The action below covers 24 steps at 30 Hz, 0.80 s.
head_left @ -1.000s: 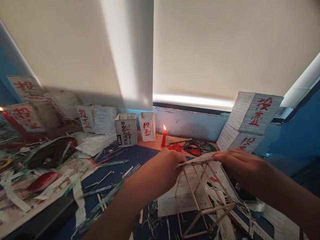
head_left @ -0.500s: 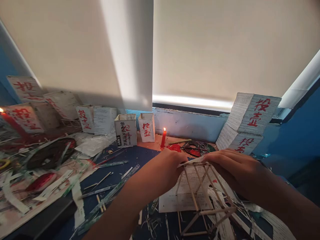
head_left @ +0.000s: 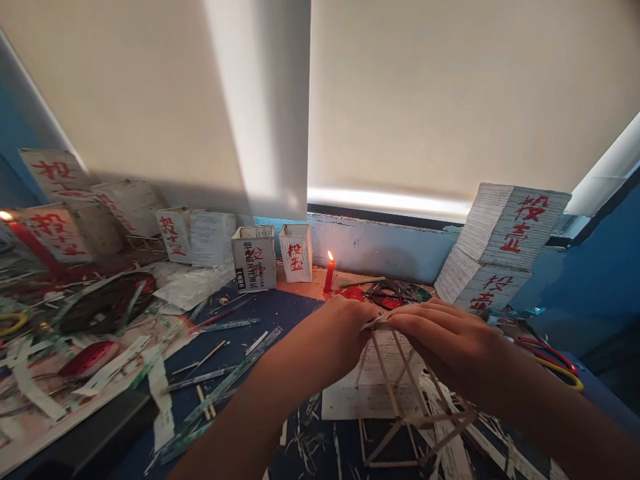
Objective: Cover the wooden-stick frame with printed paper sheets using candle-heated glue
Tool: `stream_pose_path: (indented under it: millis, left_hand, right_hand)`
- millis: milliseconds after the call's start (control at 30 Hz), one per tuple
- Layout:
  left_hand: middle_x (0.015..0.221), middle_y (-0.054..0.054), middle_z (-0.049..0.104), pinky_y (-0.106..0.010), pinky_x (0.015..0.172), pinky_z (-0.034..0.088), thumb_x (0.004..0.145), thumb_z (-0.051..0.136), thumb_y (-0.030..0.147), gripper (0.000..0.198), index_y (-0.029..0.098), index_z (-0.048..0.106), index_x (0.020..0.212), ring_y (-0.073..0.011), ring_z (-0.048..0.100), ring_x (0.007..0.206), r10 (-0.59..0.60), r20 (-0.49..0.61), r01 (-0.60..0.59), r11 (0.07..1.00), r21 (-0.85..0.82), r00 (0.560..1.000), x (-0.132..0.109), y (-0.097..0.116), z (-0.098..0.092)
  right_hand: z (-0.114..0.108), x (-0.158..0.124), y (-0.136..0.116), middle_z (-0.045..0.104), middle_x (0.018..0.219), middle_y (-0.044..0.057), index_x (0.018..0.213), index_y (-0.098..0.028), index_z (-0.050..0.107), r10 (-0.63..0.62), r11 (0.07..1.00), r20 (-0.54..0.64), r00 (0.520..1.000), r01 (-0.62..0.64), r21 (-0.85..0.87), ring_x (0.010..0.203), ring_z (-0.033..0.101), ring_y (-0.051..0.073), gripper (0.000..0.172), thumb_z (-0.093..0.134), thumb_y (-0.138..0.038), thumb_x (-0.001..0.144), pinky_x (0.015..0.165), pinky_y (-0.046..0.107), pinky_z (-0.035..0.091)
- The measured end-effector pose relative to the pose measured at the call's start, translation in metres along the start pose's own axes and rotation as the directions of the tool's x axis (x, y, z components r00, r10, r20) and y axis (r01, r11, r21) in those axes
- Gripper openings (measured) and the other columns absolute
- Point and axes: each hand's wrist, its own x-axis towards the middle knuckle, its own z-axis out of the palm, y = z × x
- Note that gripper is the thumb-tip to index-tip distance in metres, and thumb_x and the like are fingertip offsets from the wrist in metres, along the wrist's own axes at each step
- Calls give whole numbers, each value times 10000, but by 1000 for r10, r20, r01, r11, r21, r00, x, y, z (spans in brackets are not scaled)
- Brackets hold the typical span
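A box-shaped frame of thin wooden sticks (head_left: pixel 396 407) stands tilted on the table, with a sheet of printed paper (head_left: pixel 343 402) along its far side. At the frame's top far edge, my left hand (head_left: pixel 340 337) is closed, its fingertips pinching the paper's folded edge. Close beside it, my right hand (head_left: pixel 445 337) lies over the same edge from the right, fingers together and bent down onto the paper; its thumb is hidden. A narrow strip of the folded edge shows between the two hands.
Behind my hands burns a red candle (head_left: pixel 329 275), close to a coil of dark material (head_left: pixel 395 293). Paper lantern boxes (head_left: pixel 254 260) with red characters line the wall. Scissors (head_left: pixel 555 367) lie right; another lit candle (head_left: pixel 33 247) leans left. Sticks and paper scraps litter the table.
My right hand has slid left along the frame's top edge, closer to my left hand. Scissors at the right have come into view. My left hand stays on the paper's edge.
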Motion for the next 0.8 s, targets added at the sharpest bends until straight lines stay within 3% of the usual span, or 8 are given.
stream_pose_path:
  millis: [200, 400, 667, 800]
  left_hand:
    - [712, 8, 683, -255, 621, 395, 944, 486, 173, 260, 197, 635, 733, -126, 556, 627, -76, 43, 75, 997, 20, 996, 0, 4, -4]
    - [765, -21, 707, -265, 664, 420, 943, 482, 186, 250, 197, 686, 799, -144, 585, 659, -97, 60, 97, 995, 13, 993, 0, 4, -3]
    - [687, 0, 660, -257, 567, 348, 956, 457, 197, 276, 190, 643, 753, -132, 565, 619, -128, 79, 127, 992, 26, 989, 3, 6, -5]
    - [721, -13, 677, -267, 602, 365, 957, 461, 193, 271, 184, 666, 779, -137, 579, 643, -118, 109, 116, 993, 19, 987, 4, 8, -7]
  right_hand:
    - [-2, -9, 9, 708, 1205, 102, 1289, -185, 587, 38, 999, 58, 998, -36, -41, 1141, 660, 239, 411, 466, -9, 939, 980, 428, 556]
    - [-11, -23, 17, 699, 1244, 100, 1341, -212, 544, 40, 994, 93, 995, -30, -103, 1150, 662, 244, 449, 506, -38, 929, 1004, 418, 549]
    - [-14, -40, 35, 721, 1207, 92, 1324, -232, 557, 39, 989, 71, 997, -28, -146, 1090, 698, 250, 458, 501, -36, 914, 957, 431, 579]
    - [-18, -47, 38, 733, 1172, 95, 1291, -227, 588, 34, 987, 44, 998, -26, -161, 1071, 704, 260, 465, 487, -11, 892, 924, 420, 595]
